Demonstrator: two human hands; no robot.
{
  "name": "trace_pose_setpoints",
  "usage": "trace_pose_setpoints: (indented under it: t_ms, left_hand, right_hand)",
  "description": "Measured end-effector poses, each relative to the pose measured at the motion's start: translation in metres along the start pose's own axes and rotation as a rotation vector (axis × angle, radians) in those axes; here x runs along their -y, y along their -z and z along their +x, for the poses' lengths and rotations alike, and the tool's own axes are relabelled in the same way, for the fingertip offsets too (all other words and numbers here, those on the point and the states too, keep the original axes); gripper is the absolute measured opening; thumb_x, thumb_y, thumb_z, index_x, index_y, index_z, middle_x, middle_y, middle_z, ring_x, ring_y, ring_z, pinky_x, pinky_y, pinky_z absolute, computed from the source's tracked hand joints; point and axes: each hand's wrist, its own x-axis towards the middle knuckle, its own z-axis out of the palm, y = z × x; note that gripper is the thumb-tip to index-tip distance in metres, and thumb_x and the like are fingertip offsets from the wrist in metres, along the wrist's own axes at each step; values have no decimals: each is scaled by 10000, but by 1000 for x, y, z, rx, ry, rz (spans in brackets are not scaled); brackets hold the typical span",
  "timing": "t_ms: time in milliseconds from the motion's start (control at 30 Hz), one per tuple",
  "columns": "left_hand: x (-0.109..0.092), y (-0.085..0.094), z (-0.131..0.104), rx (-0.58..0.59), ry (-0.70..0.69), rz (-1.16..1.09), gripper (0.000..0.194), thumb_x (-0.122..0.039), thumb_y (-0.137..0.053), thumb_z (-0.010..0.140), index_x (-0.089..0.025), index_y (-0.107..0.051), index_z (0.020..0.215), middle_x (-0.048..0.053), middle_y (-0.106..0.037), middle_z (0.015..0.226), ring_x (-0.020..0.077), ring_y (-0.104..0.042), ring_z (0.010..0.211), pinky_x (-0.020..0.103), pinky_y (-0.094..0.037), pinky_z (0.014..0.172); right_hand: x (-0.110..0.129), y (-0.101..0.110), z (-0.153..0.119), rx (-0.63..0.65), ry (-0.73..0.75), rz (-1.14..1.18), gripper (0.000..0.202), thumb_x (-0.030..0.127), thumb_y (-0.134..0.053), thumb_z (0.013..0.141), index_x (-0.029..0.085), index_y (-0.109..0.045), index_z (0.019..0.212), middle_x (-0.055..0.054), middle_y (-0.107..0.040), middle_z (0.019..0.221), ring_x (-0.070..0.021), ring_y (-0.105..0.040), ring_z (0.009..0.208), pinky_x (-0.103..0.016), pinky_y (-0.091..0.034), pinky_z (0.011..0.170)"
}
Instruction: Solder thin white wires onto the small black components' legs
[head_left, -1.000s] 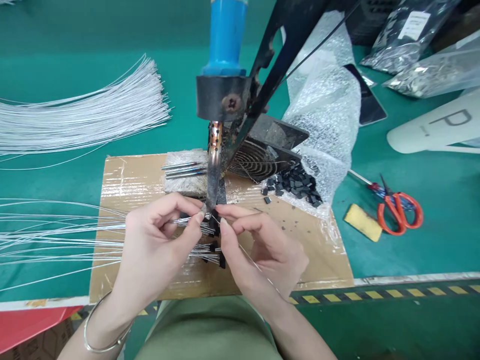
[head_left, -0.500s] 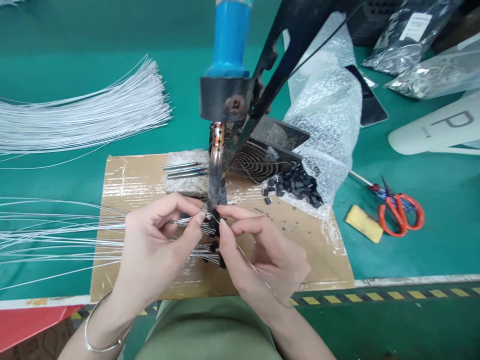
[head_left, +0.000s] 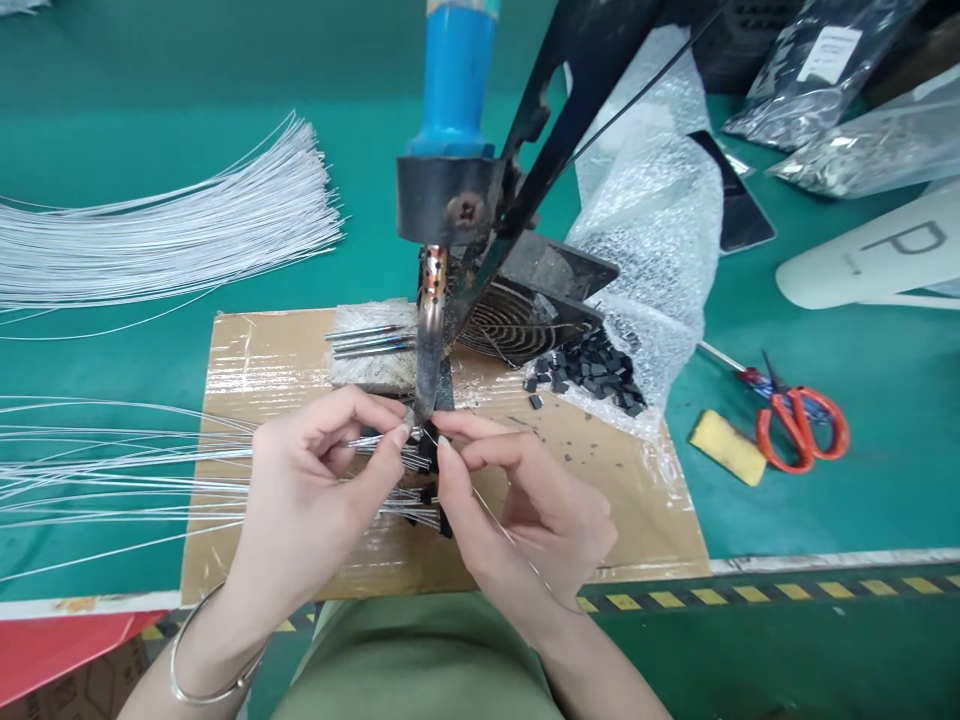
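My left hand (head_left: 322,480) pinches the tip of a wire just under the iron's point, with thumb and forefinger together. Opposite it, my right hand (head_left: 525,500) grips a thin strand of solder (head_left: 491,512) that trails back over the palm to the wrist. Both fingertips nearly meet below the metal tip (head_left: 429,360) of a soldering iron with a blue handle (head_left: 456,75), held upright in a black clamp. White wires (head_left: 135,455) run in from the left beneath my left hand, and their ends lie on a dark strip (head_left: 445,522).
A cardboard sheet (head_left: 630,530) lies below, bearing a wrapped block (head_left: 371,375), a black fan (head_left: 517,315) and small black pieces (head_left: 600,372). Scissors (head_left: 795,450), a yellow sponge (head_left: 727,447) and bubble wrap (head_left: 652,220) are right; a large white wire bundle (head_left: 187,235) is back left.
The soldering iron and clamp appear slightly farther left in the view. My right hand has shifted very slightly left; both hands keep their pinches.
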Motion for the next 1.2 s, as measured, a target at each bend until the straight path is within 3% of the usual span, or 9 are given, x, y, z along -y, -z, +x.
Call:
trace_pose_setpoints:
  t_ms: [200, 600, 967, 1200]
  left_hand:
    - [-1, -1, 0, 4, -10, -5, 119, -154, -753, 857, -242, -754, 778, -33, -787, 877, 85, -599, 643, 201, -362, 499]
    - [-1, -1, 0, -1, -14, 25, 118, -157, -742, 858, -247, -750, 781, -38, -786, 879, 77, -568, 615, 202, -347, 492]
    - [0, 0, -1, 1, -8, 26, 106, -167, -744, 858, -230, -753, 773, -17, -782, 867, 93, -589, 639, 200, -366, 497]
    - [-2, 0, -3, 4, 5, 15, 113, -172, -739, 868, -229, -754, 772, -9, -785, 873, 103, -628, 675, 204, -380, 508]
  right_hand:
    - [-1, 1, -1, 15, 29, 22, 189, 42, -744, 893, 220, -679, 900, -39, -846, 1080, -161, -821, 932, -261, -642, 840]
    - [-1, 1, -1, 8, 58, -9, 180, 41, -754, 888, 206, -684, 897, -39, -848, 1069, -148, -824, 923, -229, -641, 830]
    - [1, 0, 2, -14, 66, -44, 161, 70, -744, 896, 222, -692, 880, -43, -860, 1021, -155, -828, 826, -233, -654, 688]
    - [1, 0, 2, -18, 86, -60, 168, 58, -750, 893, 220, -709, 909, -50, -859, 1022, -164, -830, 841, -248, -659, 716]
